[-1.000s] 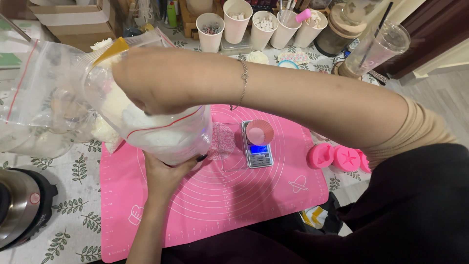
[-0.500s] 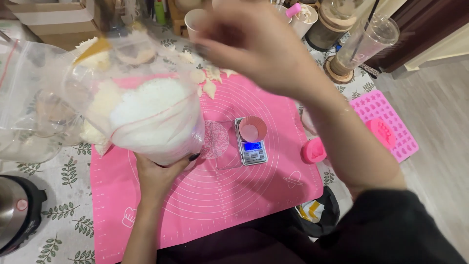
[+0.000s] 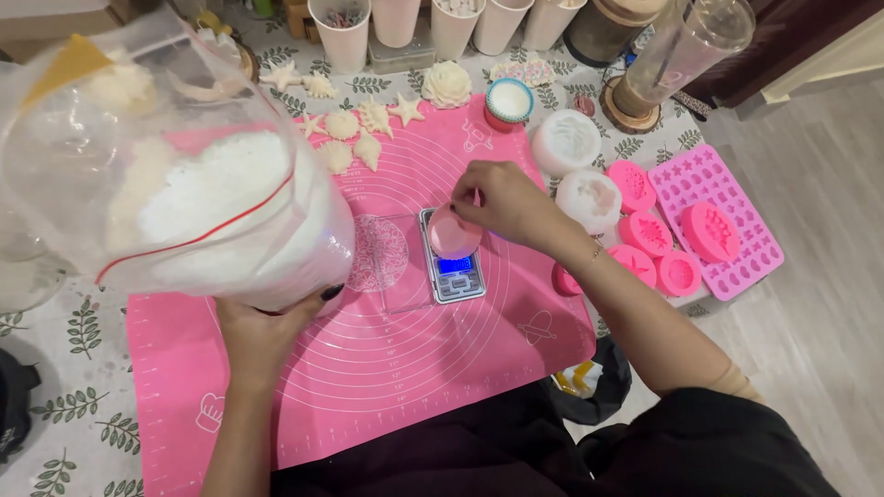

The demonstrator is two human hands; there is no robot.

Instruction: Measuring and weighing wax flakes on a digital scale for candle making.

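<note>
Left hand [image 3: 262,331] cupping clear bag of white flakes [image 3: 184,202] over pink mat's [image 3: 387,387] left edge, right hand [image 3: 502,204] pinching small pink cup [image 3: 453,232] on pocket scale [image 3: 453,262] at mat centre.

A mat [image 3: 368,387] covers the middle of the table [image 3: 64,368]. The scale [image 3: 453,262] lies near the mat's centre, with a small cup [image 3: 451,235] on it and the right hand [image 3: 502,202] at the cup's rim. Left of the scale, the left hand [image 3: 262,331] holds a bag [image 3: 175,184] up above the mat's left half. Shell and star casts [image 3: 354,133] lie at the mat's far edge, and a row of cups [image 3: 433,23] stands behind them along the table's far edge. Round moulds [image 3: 658,235] sit off the mat's right edge, with a flat mould tray [image 3: 737,230] right of them at the table's right edge. A jar [image 3: 677,51] stands in the far right corner.
</note>
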